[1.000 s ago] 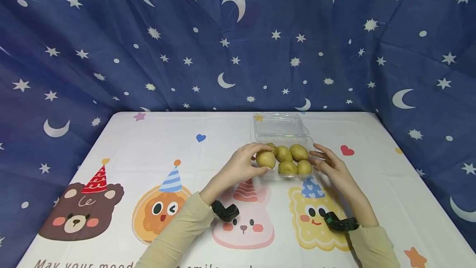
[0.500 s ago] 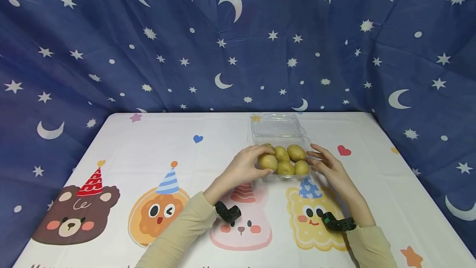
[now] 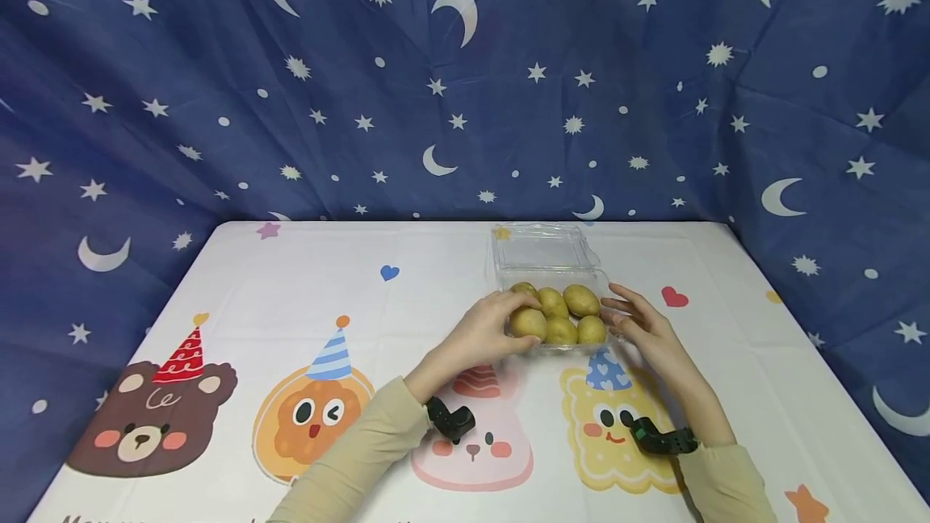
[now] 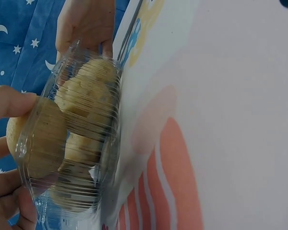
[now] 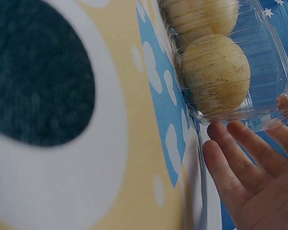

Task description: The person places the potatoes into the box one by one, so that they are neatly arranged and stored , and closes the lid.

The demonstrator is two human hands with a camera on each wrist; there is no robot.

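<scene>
A clear plastic clamshell box [image 3: 563, 350] stands on the table with its lid [image 3: 541, 250] tipped back. Several yellow-brown potatoes lie in it in two rows. At the near left corner, my left hand [image 3: 485, 328] grips a potato [image 3: 528, 325] with thumb and fingers. The left wrist view shows this potato [image 4: 43, 136] high against the box wall, with fingers around it. My right hand [image 3: 649, 333] is at the box's right side, fingers spread and fairly straight. In the right wrist view its fingertips meet the clear wall below a speckled potato [image 5: 216, 72].
The white tablecloth [image 3: 305, 265] carries printed cartoon figures, hearts and stars. A dark blue curtain [image 3: 465, 79] with moons and stars hangs behind the table's far edge. A black strap with a camera sits on each wrist.
The left hand has carried its potato rightward and down from above the box's left edge into the near left corner. The right hand stays at the right side.
</scene>
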